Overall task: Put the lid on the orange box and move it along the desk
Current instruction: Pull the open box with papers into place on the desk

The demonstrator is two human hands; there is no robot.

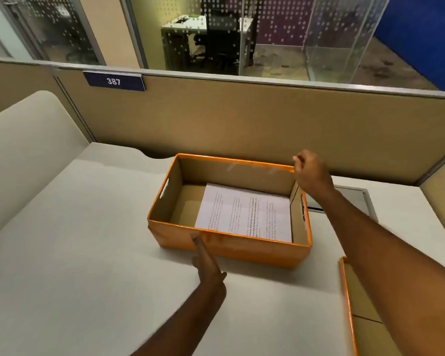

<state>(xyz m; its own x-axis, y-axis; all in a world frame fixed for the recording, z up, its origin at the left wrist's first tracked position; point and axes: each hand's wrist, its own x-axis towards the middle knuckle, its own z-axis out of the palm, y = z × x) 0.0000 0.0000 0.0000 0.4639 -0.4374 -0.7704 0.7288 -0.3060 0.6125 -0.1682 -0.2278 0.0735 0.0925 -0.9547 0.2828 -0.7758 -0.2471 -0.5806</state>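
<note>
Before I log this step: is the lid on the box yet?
No, the box is open with paper showing inside, and the lid lies on the desk.

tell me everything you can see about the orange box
The orange box is an open rectangular cardboard carton, glossy orange outside, plain brown inside, with a cut-out handle slot in each short end. It sits upright on the desk, lid off, holding printed paper. The left hand touches its near wall; the right hand is at its far right corner.

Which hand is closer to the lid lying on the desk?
Right. The lid lies at the desk's near right edge; the right hand is up at the box's far corner, the left hand farther left.
</note>
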